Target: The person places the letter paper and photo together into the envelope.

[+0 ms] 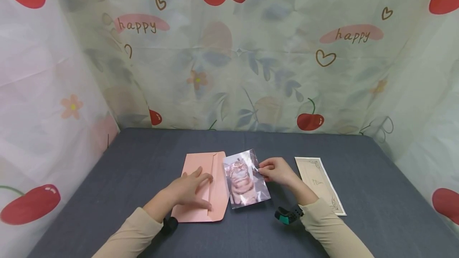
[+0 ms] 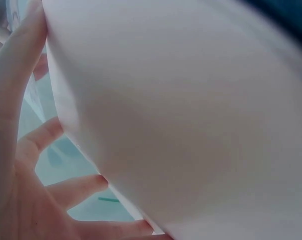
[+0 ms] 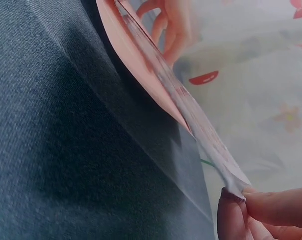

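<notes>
A pink envelope (image 1: 219, 194) lies on the table with its flap side turned right. My left hand (image 1: 192, 189) rests on it, fingers spread; in the left wrist view its fingertips touch the pale paper (image 2: 191, 115). A photo card of an animal wrapped in pink (image 1: 242, 180), inside a clear plastic sleeve (image 1: 264, 191), is beside the envelope's flap, its left edge at or over the flap. Between thumb and fingers my right hand (image 1: 277, 170) pinches the sleeve's right edge. The right wrist view shows the sleeve (image 3: 201, 127) edge-on, tilted above the table.
To the right lies a long cream card with ornate corners (image 1: 317, 182), partly behind the right forearm. A dark grey cloth (image 1: 150, 150) covers the table. Printed curtains (image 1: 236, 71) hang behind and at both sides. Dark wrist straps (image 1: 288, 215) are on the wrists.
</notes>
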`<control>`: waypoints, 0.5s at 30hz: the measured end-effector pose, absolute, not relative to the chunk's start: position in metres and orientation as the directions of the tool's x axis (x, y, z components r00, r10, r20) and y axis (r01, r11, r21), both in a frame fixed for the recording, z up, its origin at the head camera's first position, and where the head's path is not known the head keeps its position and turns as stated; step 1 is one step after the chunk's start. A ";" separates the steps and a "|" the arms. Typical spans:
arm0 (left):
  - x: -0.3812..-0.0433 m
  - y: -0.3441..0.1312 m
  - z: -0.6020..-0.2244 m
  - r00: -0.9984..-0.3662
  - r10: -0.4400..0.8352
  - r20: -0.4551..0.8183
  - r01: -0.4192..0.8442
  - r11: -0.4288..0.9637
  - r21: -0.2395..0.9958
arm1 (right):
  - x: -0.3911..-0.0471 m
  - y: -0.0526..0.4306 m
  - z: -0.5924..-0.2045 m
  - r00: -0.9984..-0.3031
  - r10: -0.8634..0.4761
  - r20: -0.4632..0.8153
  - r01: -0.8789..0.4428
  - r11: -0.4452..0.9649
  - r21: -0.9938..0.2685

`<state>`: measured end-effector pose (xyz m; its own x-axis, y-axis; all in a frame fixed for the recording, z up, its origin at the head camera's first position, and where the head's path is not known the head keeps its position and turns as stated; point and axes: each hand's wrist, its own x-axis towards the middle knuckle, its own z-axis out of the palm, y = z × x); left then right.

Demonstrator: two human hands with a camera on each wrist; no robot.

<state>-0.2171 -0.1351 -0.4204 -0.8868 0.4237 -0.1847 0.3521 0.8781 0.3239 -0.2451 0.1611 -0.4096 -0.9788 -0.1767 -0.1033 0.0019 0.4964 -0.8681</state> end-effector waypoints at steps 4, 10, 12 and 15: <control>-0.217 -0.134 -0.420 -0.887 0.421 -0.188 0.346 0.878 0.329 | -0.246 0.158 -0.412 -0.976 -0.190 -0.104 0.000 0.483 -0.876; -0.217 -0.135 -0.419 -0.887 0.423 -0.186 0.346 0.875 0.338 | -0.248 0.153 -0.417 -0.976 -0.187 -0.112 0.011 0.472 -0.881; -0.217 -0.135 -0.419 -0.886 0.426 -0.183 0.350 0.874 0.337 | -0.248 0.151 -0.418 -0.976 -0.187 -0.115 0.015 0.464 -0.886; -0.217 -0.135 -0.419 -0.884 0.431 -0.180 0.356 0.872 0.337 | -0.249 0.148 -0.420 -0.975 -0.189 -0.118 0.020 0.455 -0.890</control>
